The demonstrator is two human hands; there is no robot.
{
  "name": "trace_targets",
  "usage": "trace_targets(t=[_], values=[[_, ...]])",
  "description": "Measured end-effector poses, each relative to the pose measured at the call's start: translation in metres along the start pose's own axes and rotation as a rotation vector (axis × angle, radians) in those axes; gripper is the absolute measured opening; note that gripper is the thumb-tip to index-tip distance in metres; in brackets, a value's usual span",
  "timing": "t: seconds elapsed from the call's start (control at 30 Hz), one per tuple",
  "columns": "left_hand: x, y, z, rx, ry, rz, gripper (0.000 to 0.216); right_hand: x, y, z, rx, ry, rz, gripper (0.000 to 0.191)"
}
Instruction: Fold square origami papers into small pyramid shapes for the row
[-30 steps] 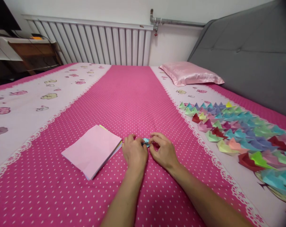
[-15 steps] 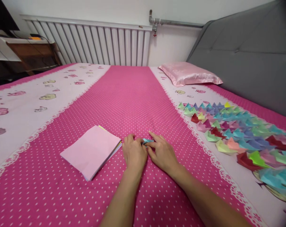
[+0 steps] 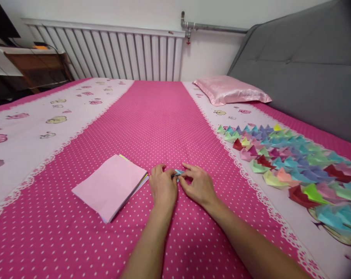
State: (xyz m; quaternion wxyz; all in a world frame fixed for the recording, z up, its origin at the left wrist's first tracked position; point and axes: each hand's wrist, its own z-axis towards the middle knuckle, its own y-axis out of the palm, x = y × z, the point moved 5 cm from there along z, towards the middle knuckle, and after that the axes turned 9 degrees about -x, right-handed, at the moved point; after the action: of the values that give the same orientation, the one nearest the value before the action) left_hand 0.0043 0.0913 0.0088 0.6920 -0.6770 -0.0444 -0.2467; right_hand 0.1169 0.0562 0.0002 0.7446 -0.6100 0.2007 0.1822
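My left hand (image 3: pixel 163 187) and my right hand (image 3: pixel 199 185) meet over the pink dotted bedspread (image 3: pixel 152 116), pinching a small folded blue paper (image 3: pixel 178 173) between their fingertips. Most of that paper is hidden by the fingers. A stack of square paper sheets (image 3: pixel 111 185) with a pink sheet on top lies just left of my left hand. To the right, several folded paper boats (image 3: pixel 288 162) in many colours lie in rows on the pale strip of the bed.
A pink satin pillow (image 3: pixel 230 90) lies at the far right by the grey padded headboard (image 3: pixel 305 73). A white radiator (image 3: pixel 111 54) runs along the back wall. A wooden shelf unit (image 3: pixel 33 66) stands at the far left.
My right hand's fingers stretched flat over the blue paper, then curled back into a pinch. My left hand stayed in place. The view shifted slightly.
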Motion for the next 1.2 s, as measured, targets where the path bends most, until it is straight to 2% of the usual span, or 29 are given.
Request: trace_targets(t=[0.27, 0.43, 0.77, 1.0, 1.2], values=[[0.002, 0.002, -0.001, 0.033, 0.007, 0.012, 0.017, 0.001, -0.004, -0.001, 0.103, 0.056, 0.048, 0.014], [0.0, 0.003, 0.0, 0.045, 0.007, 0.01, 0.017, 0.001, 0.0, -0.001, 0.067, 0.035, 0.002, 0.024], [0.003, 0.0, -0.002, 0.031, -0.007, 0.057, 0.018, -0.001, 0.001, 0.0, -0.013, 0.055, -0.095, 0.021], [0.006, -0.009, -0.008, 0.075, -0.071, 0.192, 0.02, -0.004, 0.003, 0.0, 0.001, 0.018, -0.129, 0.021], [0.006, -0.008, -0.008, 0.079, -0.099, 0.236, 0.02, -0.005, 0.006, 0.002, -0.005, 0.007, -0.146, 0.022]])
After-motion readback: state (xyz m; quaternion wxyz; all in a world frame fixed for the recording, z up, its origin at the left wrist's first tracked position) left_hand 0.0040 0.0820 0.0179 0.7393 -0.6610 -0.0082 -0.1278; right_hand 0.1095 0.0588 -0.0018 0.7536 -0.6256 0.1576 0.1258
